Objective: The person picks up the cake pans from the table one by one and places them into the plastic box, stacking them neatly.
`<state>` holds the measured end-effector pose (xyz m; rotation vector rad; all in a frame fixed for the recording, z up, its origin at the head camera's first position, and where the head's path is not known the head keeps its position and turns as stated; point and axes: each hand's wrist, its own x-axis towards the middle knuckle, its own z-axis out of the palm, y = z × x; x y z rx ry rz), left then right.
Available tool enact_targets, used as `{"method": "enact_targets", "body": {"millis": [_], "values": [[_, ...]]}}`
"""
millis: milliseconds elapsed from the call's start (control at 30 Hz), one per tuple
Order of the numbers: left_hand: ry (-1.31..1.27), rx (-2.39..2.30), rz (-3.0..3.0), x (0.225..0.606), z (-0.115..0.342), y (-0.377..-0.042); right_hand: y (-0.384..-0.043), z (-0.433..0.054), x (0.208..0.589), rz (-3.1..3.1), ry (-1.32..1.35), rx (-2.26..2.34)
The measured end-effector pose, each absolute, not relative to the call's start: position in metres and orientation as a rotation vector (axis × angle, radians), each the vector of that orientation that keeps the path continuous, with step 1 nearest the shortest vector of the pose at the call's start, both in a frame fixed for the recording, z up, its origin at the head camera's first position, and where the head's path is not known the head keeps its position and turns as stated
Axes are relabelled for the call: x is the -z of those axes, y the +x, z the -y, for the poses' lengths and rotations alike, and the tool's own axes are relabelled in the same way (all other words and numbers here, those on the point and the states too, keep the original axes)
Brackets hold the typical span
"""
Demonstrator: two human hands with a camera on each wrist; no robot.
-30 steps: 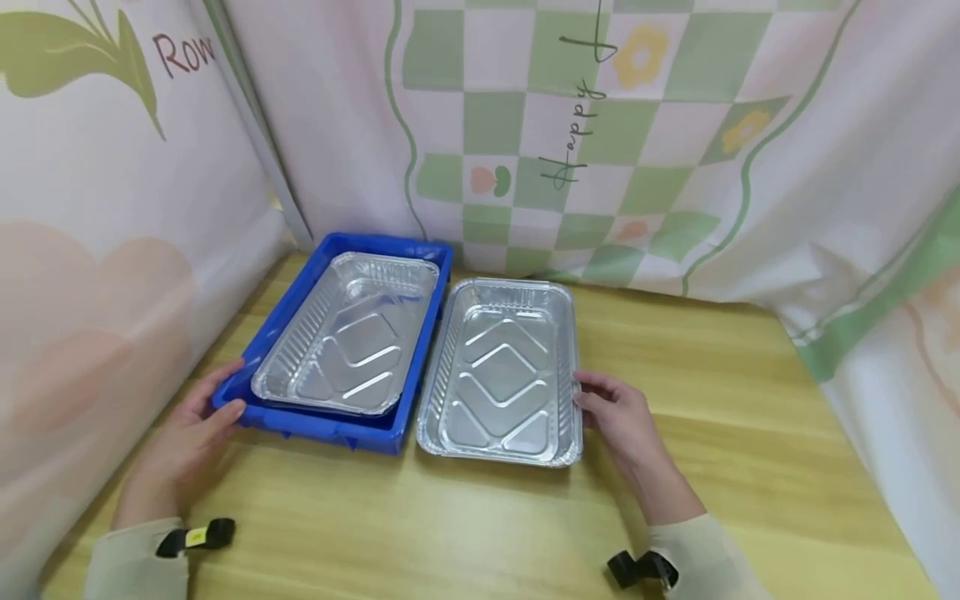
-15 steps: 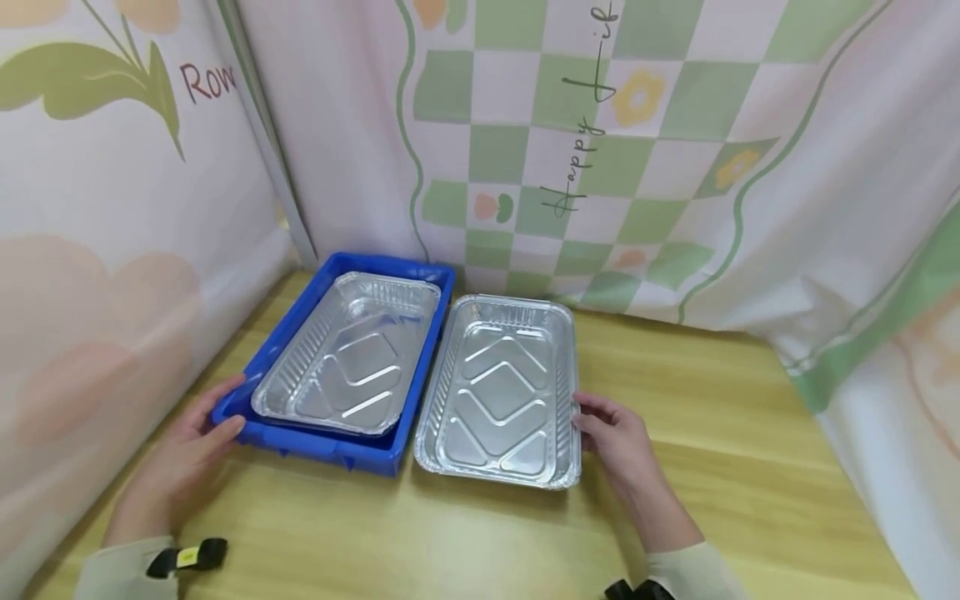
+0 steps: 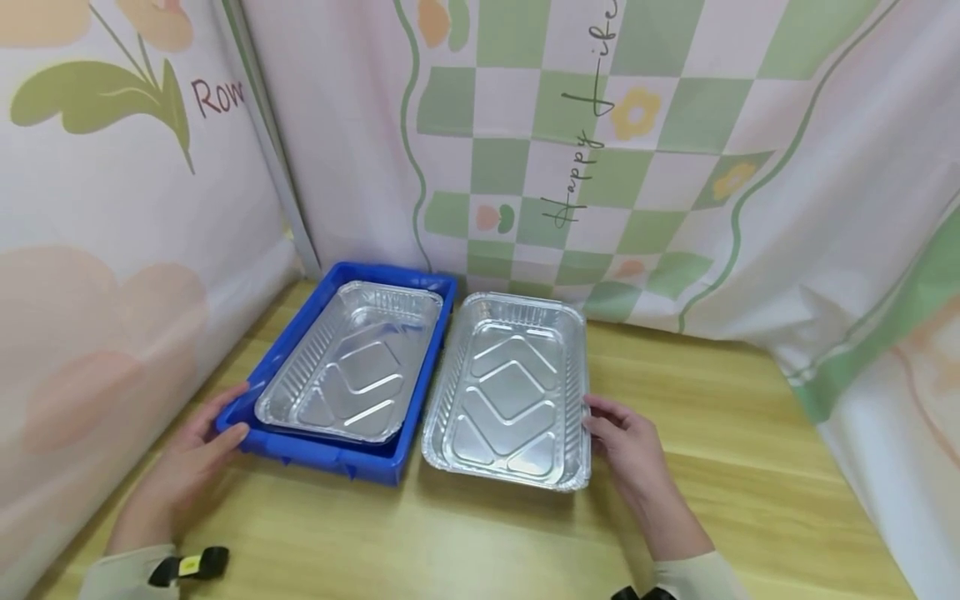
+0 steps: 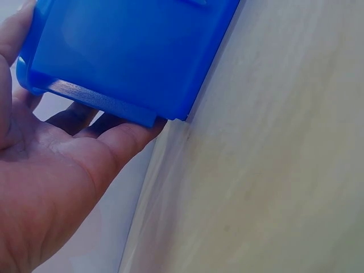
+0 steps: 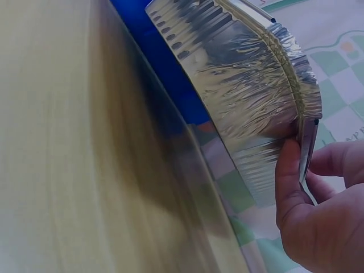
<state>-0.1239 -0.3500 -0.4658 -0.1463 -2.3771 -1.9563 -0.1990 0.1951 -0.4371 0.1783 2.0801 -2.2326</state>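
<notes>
A blue plastic tray (image 3: 330, 452) sits on the left of the table, and a rectangular aluminium foil pan (image 3: 367, 367) lies inside it. My left hand (image 3: 183, 462) grips the tray's near left corner; in the left wrist view the fingers (image 4: 133, 139) wrap the blue wall from outside. A second foil pan (image 3: 513, 392) is just right of the tray. Its right rim is pinched between thumb and fingers of my right hand (image 3: 633, 450). In the right wrist view that pan (image 5: 244, 85) is tilted and raised off the table along the near side, its crimped corner facing the camera.
The wood-patterned table (image 3: 720, 433) extends to the right and in front of the pans. A patterned curtain (image 3: 562, 167) hangs close behind the tray and pan. Another printed cloth (image 3: 112, 317) borders the left side, with a grey pole (image 3: 285, 192) at the corner.
The head view has tilted upward, so everything sits lower in it. The right-hand pan and my right hand have shifted slightly right, away from the blue tray. My left hand keeps its grip.
</notes>
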Motion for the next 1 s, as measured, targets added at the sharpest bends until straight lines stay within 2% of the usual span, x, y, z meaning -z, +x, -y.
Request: {"method": "enact_targets", "body": {"millis": [1000], "values": [[-0.159,1.946,2.397,0.468,0.352,-0.125,-0.199,-0.194,0.401,-1.962,0.042,2.388]]}}
